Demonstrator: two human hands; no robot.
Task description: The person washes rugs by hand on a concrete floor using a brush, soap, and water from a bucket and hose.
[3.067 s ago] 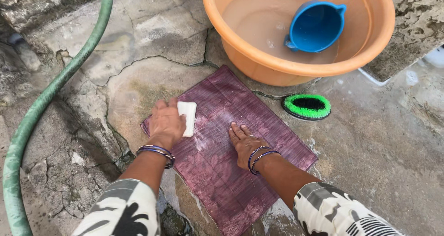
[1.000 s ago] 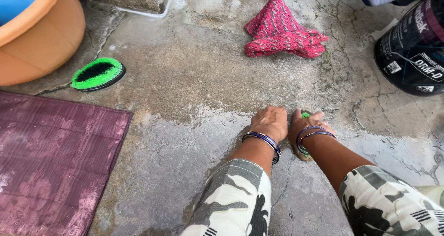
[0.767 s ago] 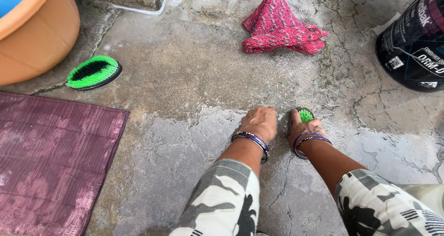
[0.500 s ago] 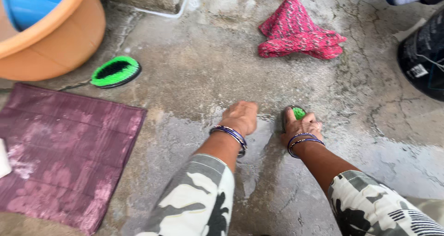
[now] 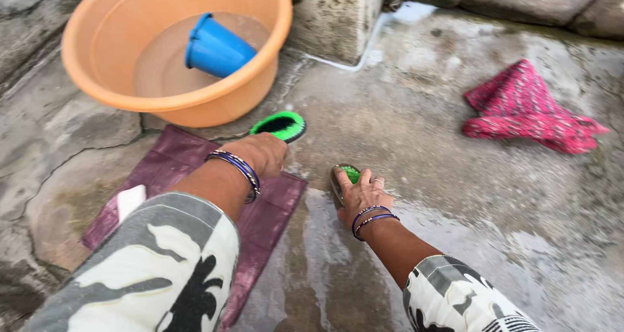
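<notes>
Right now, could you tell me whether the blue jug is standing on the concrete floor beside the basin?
No, the blue jug lies tilted inside the orange basin, partly in the cloudy water.

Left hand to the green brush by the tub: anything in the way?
Nothing visible. The left hand hovers just short of the green brush on the concrete floor, with bare floor between. The right hand holds a second brush.

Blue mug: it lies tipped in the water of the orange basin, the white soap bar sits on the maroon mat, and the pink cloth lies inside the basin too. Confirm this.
Not quite. The pink cloth lies on the concrete floor, well away from the orange basin, as the head view shows. The blue mug does lie tipped in the basin's water, and the white soap bar sits on the maroon mat.
</notes>
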